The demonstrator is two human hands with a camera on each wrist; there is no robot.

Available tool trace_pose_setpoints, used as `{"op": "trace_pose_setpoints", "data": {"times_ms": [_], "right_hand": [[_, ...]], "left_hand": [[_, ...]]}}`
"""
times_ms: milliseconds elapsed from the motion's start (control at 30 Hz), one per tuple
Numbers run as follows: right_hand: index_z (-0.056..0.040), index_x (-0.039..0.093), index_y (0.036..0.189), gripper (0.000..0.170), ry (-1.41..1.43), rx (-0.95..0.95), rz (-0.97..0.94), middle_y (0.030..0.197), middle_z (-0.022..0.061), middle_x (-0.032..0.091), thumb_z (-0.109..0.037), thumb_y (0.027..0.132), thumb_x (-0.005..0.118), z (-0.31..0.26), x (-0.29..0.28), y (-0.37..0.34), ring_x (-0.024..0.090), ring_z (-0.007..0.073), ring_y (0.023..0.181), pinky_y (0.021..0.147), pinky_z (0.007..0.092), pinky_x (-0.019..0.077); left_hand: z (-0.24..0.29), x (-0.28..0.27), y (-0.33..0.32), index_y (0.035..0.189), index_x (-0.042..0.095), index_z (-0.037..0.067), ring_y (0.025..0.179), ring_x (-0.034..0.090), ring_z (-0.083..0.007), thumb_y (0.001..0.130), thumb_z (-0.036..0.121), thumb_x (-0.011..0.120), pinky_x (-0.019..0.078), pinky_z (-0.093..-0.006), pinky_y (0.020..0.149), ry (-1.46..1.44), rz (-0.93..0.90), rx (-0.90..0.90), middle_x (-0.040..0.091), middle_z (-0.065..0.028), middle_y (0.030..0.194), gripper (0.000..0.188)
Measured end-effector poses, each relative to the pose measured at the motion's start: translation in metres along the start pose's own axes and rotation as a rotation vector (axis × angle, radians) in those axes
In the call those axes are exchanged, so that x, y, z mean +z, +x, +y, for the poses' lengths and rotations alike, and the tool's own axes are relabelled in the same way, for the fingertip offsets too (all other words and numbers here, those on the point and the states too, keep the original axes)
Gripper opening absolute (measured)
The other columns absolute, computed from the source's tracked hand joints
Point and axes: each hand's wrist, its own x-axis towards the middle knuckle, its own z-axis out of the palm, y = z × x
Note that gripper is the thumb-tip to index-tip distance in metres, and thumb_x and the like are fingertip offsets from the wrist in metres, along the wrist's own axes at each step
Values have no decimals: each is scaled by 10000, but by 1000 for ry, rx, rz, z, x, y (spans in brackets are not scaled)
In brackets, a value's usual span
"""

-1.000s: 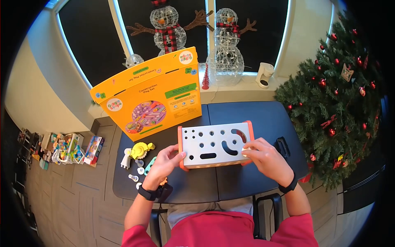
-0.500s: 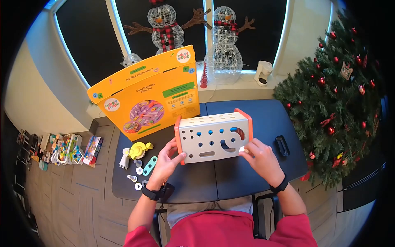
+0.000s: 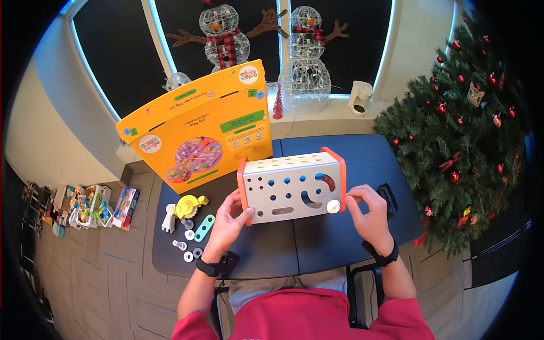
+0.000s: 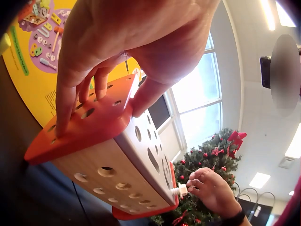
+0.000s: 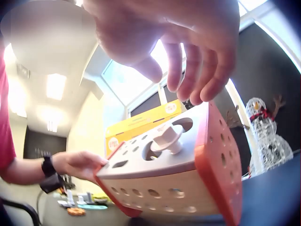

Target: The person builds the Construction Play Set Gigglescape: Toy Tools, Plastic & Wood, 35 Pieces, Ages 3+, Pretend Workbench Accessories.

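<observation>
Orange-ended toy box with grey holed face [image 3: 294, 188] sits mid-table, between near and far edges of the black table [image 3: 266, 249], face tilted toward the person. Left hand [image 3: 226, 224] grips its left orange end, thumb on the face. Right hand [image 3: 371, 218] holds nothing, fingers loosely bent, just beside the white plastic bolt [image 3: 333, 207]. Done: bolt is in at the face's lower right corner, head standing proud, threads showing, so probably not fully seated. Left: teal holed strip [image 3: 204, 228], yellow plastic piece [image 3: 188, 208], pale washer [image 3: 188, 256] lie unattached near left edge. Looks early.
</observation>
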Motion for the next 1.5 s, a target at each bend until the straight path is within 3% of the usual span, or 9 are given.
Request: {"op": "trace_pose_setpoints", "data": {"times_ms": [133,467,667,867,1033,1167,1367,1433,1500], "right_hand": [[9,720,1027,148,197,51,47,1019,157,704,41,883,701,12,-4,-9,702,249,852,787,325,560],[-39,745,1072,274,-104,-220,-181,1087,88,696,70,821,731,7,8,-18,656,293,1010,839,381,558],[-38,733,1076,228,-147,-207,-184,1047,90,676,3,855,766,8,13,-20,660,283,927,778,384,558],[-10,663,936,160,-164,-64,-113,888,111,651,-74,873,796,13,21,-24,667,294,807,701,395,542],[-40,553,788,294,-232,29,-63,705,87,609,-162,903,795,11,26,-23,612,292,613,567,405,479],[-44,537,776,304,-359,61,-115,694,86,608,-182,935,757,11,23,-23,613,291,604,554,410,467],[-42,609,832,183,-295,54,-27,785,95,646,-130,932,735,0,14,-16,648,299,706,625,414,502],[-37,681,936,83,-177,-207,-87,941,98,674,-48,883,744,-3,9,-13,664,305,864,727,411,546],[-39,698,980,130,-175,-267,-167,1003,96,673,-7,861,738,0,8,-14,659,307,923,768,412,557]], "left_hand": [[-4,-1,0,1368,561,-33,1339,554,-248,930,36,726,484,-396,1101,-29,1,-27,482,-133,1556,473],[-2,0,-1,1376,555,-29,1349,548,-239,932,34,727,454,-405,1135,-25,-10,-16,480,-128,1560,481],[-4,0,-1,1392,549,-33,1356,547,-246,931,36,727,444,-402,1143,-40,-1,-36,489,-131,1551,499],[-5,1,-3,1365,562,-36,1365,543,-263,932,42,727,436,-411,1151,-27,-4,-29,482,-131,1555,470],[-5,1,-3,1362,563,-33,1352,552,-258,936,47,724,439,-417,1148,-14,-4,-9,494,-131,1543,461],[-2,3,-4,1367,560,-32,1343,558,-254,943,53,722,440,-416,1147,-17,3,-21,507,-130,1530,462],[-7,2,-3,1393,548,-31,1334,562,-249,951,67,725,439,-416,1148,-17,8,-10,529,-130,1507,486],[-8,1,-3,1397,548,-30,1331,565,-253,955,73,722,440,-417,1145,-8,0,8,528,-132,1509,486],[-8,1,-3,1395,551,-32,1330,565,-255,956,77,721,441,-417,1144,1,5,7,525,-134,1514,483]]}}
